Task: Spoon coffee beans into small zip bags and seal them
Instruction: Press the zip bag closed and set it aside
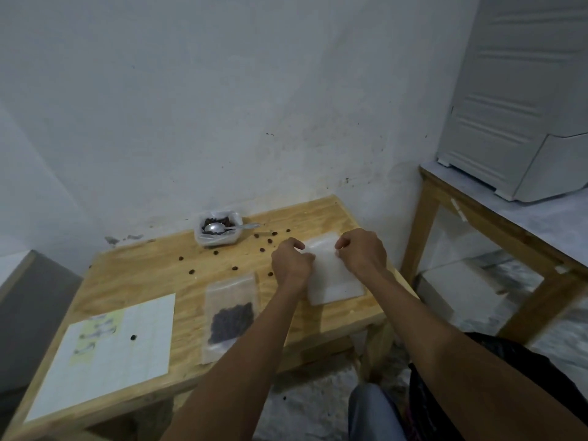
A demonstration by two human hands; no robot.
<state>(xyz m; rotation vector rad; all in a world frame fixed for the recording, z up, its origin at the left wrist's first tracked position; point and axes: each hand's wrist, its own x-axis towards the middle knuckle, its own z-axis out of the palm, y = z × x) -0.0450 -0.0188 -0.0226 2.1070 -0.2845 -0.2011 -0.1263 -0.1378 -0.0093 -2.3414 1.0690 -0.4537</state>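
A stack of empty clear zip bags (334, 278) lies on the right part of the wooden table (152, 268). My left hand (291, 261) and my right hand (361, 251) both pinch the top edge of the uppermost bag, fingers curled. To the left lies a zip bag with coffee beans (230, 316) flat on the table. At the back stands a small plastic container of beans (218, 230) with a metal spoon (222, 228) resting in it. Several loose beans (262, 249) are scattered on the wood.
A white sheet of paper (111, 354) with one bean on it lies at the front left. The wall runs right behind the table. A second wooden table (496, 224) with a white appliance (521, 100) stands to the right. My knee (372, 412) is below the table edge.
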